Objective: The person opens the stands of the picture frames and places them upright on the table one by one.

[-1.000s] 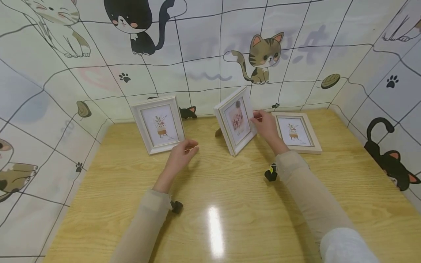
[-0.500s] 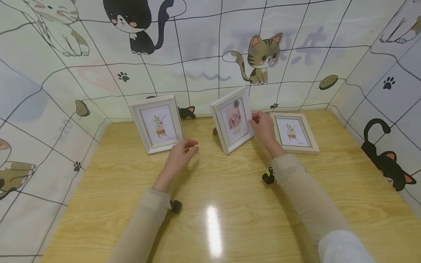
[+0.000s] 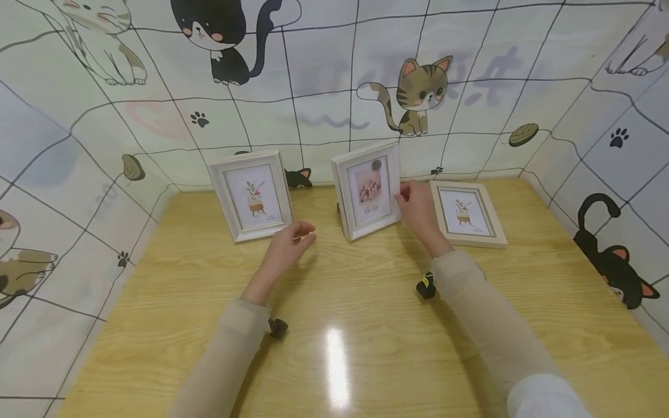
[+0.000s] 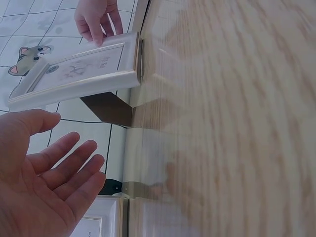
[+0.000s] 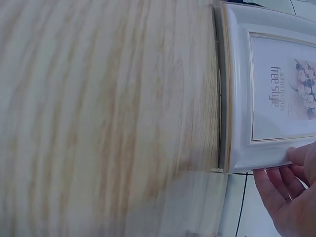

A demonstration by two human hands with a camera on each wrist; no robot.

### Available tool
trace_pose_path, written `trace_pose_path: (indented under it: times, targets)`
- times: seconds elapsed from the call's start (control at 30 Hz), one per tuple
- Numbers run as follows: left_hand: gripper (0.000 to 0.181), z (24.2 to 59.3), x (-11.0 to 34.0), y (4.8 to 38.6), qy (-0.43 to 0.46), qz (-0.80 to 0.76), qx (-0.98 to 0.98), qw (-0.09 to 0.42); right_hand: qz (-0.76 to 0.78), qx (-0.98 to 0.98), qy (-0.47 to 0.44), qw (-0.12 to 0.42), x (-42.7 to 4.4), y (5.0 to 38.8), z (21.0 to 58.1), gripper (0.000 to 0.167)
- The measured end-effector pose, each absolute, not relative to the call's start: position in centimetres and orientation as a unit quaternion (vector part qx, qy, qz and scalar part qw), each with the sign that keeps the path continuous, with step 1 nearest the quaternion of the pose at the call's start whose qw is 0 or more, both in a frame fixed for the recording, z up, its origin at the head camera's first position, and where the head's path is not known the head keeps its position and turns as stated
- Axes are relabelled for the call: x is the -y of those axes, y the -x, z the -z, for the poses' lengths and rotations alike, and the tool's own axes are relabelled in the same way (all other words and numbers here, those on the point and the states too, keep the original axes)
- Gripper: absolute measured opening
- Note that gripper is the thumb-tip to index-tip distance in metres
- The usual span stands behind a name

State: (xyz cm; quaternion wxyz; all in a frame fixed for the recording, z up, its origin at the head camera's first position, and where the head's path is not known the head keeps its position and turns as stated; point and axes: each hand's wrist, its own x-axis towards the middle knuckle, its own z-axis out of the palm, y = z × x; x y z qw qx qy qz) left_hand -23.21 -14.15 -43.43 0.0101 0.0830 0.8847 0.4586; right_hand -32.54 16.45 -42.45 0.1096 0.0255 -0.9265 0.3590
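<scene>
A white picture frame (image 3: 368, 191) with a pink flower print stands on the table, propped on a brown back stand (image 4: 109, 108). My right hand (image 3: 418, 209) pinches its right edge; in the right wrist view the thumb (image 5: 297, 155) lies on the front border and the other fingers are at the side edge. My left hand (image 3: 284, 247) hovers with relaxed fingers, holding nothing, before the lower right corner of another white frame (image 3: 253, 197), which stands upright with a potted-plant print. To the right, a pale wooden frame (image 3: 467, 213) with a similar print lies on the table.
The wooden table (image 3: 366, 313) reaches back to a cat-patterned wall covering (image 3: 324, 69), close behind the frames. Similar covering rises at both sides. A small black wrist camera (image 3: 425, 286) sits at the right cuff, another (image 3: 279, 329) at the left.
The middle frame has turned to face more toward the front, its near left corner shifting left and back. My right hand has followed its edge. The left hand has stayed in place.
</scene>
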Motion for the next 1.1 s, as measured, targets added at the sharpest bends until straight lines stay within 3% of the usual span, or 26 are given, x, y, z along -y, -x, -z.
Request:
trace_pose_path:
  times: [1.1]
  targets:
    - [0.03, 43.6, 14.0, 23.1, -0.093, -0.453, -0.887, 0.018, -0.299, 0.947, -0.06, 0.098, -13.8, 29.6, 41.8, 0.014]
